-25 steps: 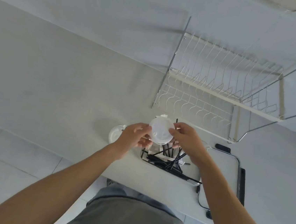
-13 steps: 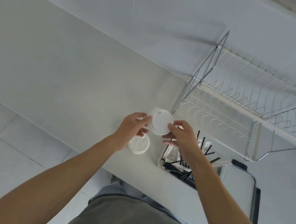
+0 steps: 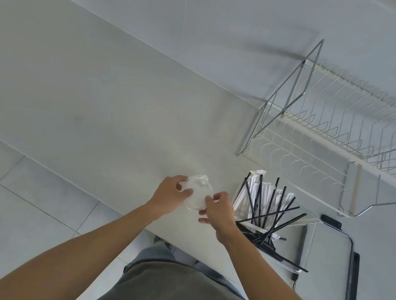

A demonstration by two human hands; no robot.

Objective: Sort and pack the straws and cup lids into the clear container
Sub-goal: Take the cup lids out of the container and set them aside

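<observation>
Both my hands hold white cup lids (image 3: pixel 197 193) low over the white counter (image 3: pixel 99 105), near its front edge. My left hand (image 3: pixel 170 195) grips the lids' left rim and my right hand (image 3: pixel 219 213) pinches their right rim. I cannot tell whether the lids touch the counter. To the right stands the clear container (image 3: pixel 305 234), with several black straws (image 3: pixel 268 213) and white paper-wrapped straws (image 3: pixel 243 193) sticking out of it at angles.
A wire dish rack (image 3: pixel 340 130) stands at the back right of the counter. The container's clear lid with black clips (image 3: pixel 331 269) lies flat at the right. Tiled floor (image 3: pixel 15 204) shows past the counter's front edge on the left.
The view has swung left, so the rack and container sit further right. My hands have brought the held lid down onto the lid that lay on the counter.
</observation>
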